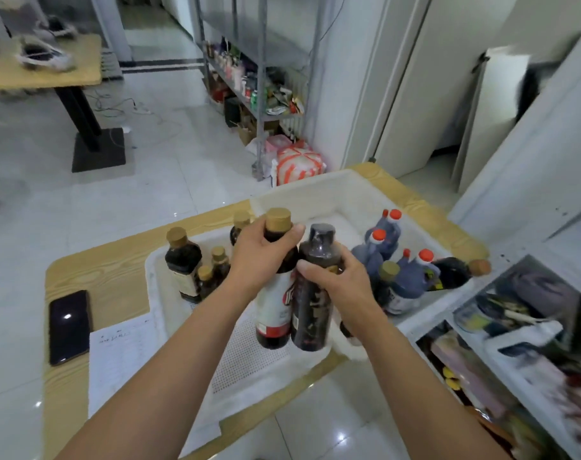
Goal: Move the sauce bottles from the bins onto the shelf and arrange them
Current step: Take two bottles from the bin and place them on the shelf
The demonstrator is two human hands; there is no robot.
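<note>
The left grip (pixel 262 257) is clenched around the shoulder of a tan-capped bottle (pixel 276 313), and the right grip (pixel 339 280) is wrapped around the upper body of a black-capped bottle (pixel 310 323). Both bottles are upright, touching side by side, above the perforated floor of the shallow white bin (pixel 236 356).

They look full of dark sauce, so each is probably heavy for one hand. The walls look rigid and glossy, and the black one seems sleeved in shiny film, so it is likely slippery. A hold low on the neck or across the labelled middle should be steadier than the cap.

The bin sits on a wood-grain counter (pixel 100 267), beside a printed sheet (pixel 123 360) and a dark phone (pixel 69 327). Further in stand smaller tan-capped bottles (pixel 183 260), round-shouldered and brown. In the deeper white bin (pixel 302 190) stand red-capped jugs (pixel 382 237) with blue-grey bodies, and one dark bottle (pixel 455 272) lies on its side. A cluttered white shelf (pixel 514 254) is at the right; a metal rack (pixel 262 61) stands far off.
</note>
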